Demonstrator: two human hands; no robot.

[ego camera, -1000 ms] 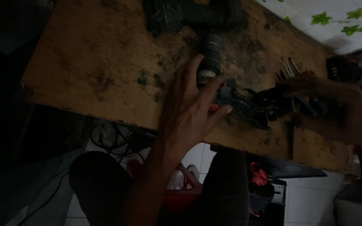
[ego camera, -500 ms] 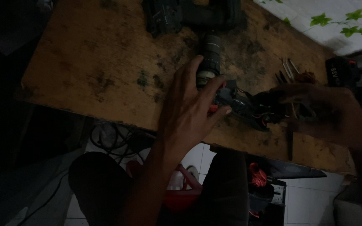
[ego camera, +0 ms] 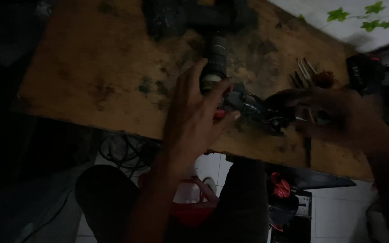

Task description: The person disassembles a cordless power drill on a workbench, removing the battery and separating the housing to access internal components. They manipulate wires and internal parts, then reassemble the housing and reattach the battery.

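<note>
both hands (ego camera: 194, 117) (ego camera: 334, 117) hold a dark motor assembly (ego camera: 257, 110) on the stained wooden bench (ego camera: 91, 76).

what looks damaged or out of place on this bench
The wooden benchtop is blotched with dark stains. The small dark part between the left hand and right hand seems opened, thin wires showing; too dim to confirm.

The workbench top (ego camera: 91, 85) is rough, stained, matt wood; the drill chuck (ego camera: 216, 56) looks like ribbed dark plastic.
</note>
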